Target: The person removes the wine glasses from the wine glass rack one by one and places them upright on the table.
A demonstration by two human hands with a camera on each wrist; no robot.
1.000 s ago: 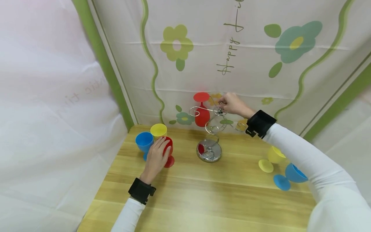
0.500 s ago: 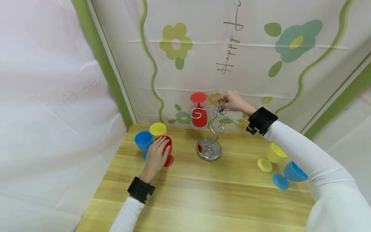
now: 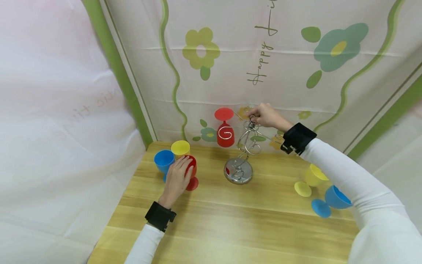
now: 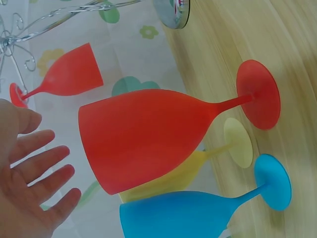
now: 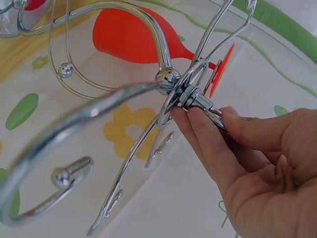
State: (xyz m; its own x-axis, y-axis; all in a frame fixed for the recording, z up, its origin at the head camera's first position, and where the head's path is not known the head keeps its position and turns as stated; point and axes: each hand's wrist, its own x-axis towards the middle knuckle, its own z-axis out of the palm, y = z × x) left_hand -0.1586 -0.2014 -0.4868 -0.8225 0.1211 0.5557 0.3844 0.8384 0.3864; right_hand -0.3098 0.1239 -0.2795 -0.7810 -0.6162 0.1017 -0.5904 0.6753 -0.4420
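Observation:
My right hand [image 3: 266,115] pinches the ring at the top of a chrome wine glass rack [image 3: 238,171] with curling arms. Upside down from one arm, by its foot, hangs a red goblet [image 5: 131,37], left of the rack's centre. Over on the left, my left hand [image 3: 177,179] hovers by the rim of a second red goblet [image 4: 148,134], which stands upright. The left wrist view shows a gap between its loosely spread fingers [image 4: 47,166] and that goblet. Behind stand a yellow goblet [image 3: 180,147] and a blue goblet [image 3: 164,160].
To the right, another yellow goblet [image 3: 314,176] and another blue goblet [image 3: 337,198] stand beside my right forearm. The wooden table [image 3: 211,227] meets a flower-printed cloth [image 3: 287,91] close behind the rack. More cloth hangs at both sides.
The upper part of the rack has turned under my right hand, bringing the hanging red goblet a little left and nearer. My left hand has stayed by the standing red goblet.

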